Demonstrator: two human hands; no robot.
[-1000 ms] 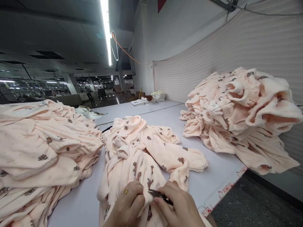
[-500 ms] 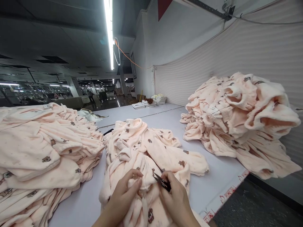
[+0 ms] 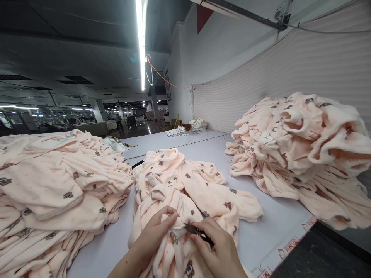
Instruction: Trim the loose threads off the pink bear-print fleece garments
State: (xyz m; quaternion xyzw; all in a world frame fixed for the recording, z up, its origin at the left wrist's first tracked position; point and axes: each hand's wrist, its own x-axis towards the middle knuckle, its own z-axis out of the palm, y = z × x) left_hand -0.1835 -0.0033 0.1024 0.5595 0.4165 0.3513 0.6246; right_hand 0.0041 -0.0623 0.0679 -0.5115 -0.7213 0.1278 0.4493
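Note:
A pink fleece garment point(image 3: 191, 189) with small brown bear prints lies spread on the white table point(image 3: 269, 231) in front of me. My left hand point(image 3: 155, 233) pinches a bunched fold of it at the near end. My right hand point(image 3: 218, 251) holds small dark thread snips point(image 3: 195, 231), their blades pointing left and touching the fold held by my left fingers.
A tall pile of the same pink garments point(image 3: 301, 150) stands at the right by the ribbed wall. Another pile point(image 3: 55, 193) fills the left side. Folded white items point(image 3: 191, 126) lie at the far end of the table. The table edge point(image 3: 292, 247) drops to dark floor.
My left hand has shifted its grip higher on the fold and the snips have swung from pointing up-left to nearly level against the fabric. The view has tilted slightly.

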